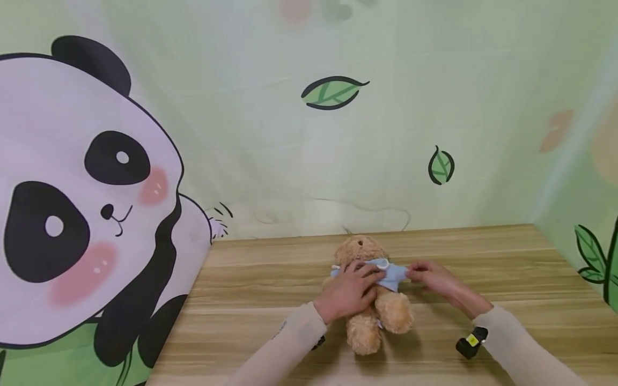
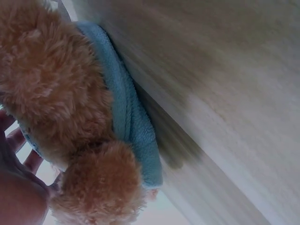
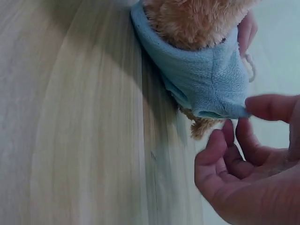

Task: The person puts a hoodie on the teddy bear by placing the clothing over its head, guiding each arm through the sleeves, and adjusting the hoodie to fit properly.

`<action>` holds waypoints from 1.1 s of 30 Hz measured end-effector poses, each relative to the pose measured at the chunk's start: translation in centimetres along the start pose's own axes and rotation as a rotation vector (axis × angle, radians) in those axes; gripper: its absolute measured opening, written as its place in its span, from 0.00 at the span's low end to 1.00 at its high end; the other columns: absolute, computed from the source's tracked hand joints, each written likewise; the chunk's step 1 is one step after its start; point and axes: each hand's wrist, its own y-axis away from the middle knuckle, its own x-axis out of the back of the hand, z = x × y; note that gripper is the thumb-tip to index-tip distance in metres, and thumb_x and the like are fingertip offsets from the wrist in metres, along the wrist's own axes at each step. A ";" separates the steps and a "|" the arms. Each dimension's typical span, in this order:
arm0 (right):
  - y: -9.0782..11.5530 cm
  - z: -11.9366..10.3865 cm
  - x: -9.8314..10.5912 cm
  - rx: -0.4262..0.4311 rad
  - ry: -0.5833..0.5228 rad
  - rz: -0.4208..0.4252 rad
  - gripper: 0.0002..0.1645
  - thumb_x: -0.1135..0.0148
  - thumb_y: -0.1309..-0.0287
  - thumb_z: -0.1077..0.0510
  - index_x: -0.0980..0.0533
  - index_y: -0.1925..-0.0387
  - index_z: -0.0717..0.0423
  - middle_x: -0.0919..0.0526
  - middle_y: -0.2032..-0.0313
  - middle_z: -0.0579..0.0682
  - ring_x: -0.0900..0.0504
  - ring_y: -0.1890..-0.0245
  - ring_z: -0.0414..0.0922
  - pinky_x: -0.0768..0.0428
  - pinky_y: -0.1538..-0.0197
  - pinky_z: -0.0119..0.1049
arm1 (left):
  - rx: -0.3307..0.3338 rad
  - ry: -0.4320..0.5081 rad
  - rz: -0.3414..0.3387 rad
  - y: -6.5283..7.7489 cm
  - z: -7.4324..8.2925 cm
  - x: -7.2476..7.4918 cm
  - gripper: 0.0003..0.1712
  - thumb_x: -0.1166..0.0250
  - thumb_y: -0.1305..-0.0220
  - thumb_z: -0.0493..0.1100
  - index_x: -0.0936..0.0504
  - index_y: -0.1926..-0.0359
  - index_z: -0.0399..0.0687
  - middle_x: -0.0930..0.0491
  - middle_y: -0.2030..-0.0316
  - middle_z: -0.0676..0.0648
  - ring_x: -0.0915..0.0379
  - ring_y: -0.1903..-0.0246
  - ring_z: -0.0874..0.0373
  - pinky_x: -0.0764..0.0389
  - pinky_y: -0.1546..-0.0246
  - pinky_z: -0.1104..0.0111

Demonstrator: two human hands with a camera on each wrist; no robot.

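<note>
A light-brown teddy bear [image 1: 395, 311] lies on its back on the wooden table, head toward the back wall, legs toward me. It wears a light blue top [image 1: 396, 274] with a white cord. My left hand [image 1: 348, 292] rests across the bear's belly and chest, fingers spread over the top. In the right wrist view, thumb and finger of my right hand [image 3: 262, 168] pinch the edge of the top's sleeve [image 3: 240, 111]. A little brown fur [image 3: 201, 127] shows at the sleeve opening. In the left wrist view, the bear's fur [image 2: 56, 84] hides part of my left hand [image 2: 21, 187].
The wood-grain table [image 1: 260, 268] runs back to a pale green backdrop [image 1: 270, 161] printed with leaves. A large printed panda [image 1: 145, 214] fills the left side. A black device with a yellow label [image 1: 471, 341] sits at my right wrist.
</note>
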 end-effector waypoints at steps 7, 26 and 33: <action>-0.8 -0.4 -0.5 -0.067 -0.028 -0.025 0.24 0.52 0.28 0.48 0.24 0.47 0.64 0.22 0.65 0.45 0.25 0.61 0.43 0.27 0.64 0.36 | -0.026 -0.053 0.021 -0.4 0.0 0.2 0.28 0.60 0.24 0.62 0.38 0.27 0.66 0.33 0.32 0.58 0.38 0.35 0.57 0.35 0.31 0.57; -0.8 0.9 0.6 -0.020 -0.223 -0.079 0.20 0.45 0.31 0.53 0.26 0.44 0.60 0.18 0.63 0.39 0.20 0.56 0.41 0.23 0.59 0.35 | 0.001 -0.009 0.017 -0.4 -0.1 -0.4 0.28 0.58 0.24 0.61 0.35 0.29 0.63 0.31 0.34 0.58 0.38 0.36 0.58 0.37 0.31 0.58; -1.3 1.0 0.0 0.034 -0.100 -0.051 0.25 0.45 0.35 0.62 0.30 0.38 0.68 0.17 0.65 0.42 0.22 0.69 0.37 0.27 0.73 0.30 | 0.006 -0.023 0.029 -0.4 0.0 -0.5 0.28 0.58 0.24 0.61 0.31 0.31 0.62 0.31 0.35 0.56 0.37 0.37 0.57 0.34 0.33 0.60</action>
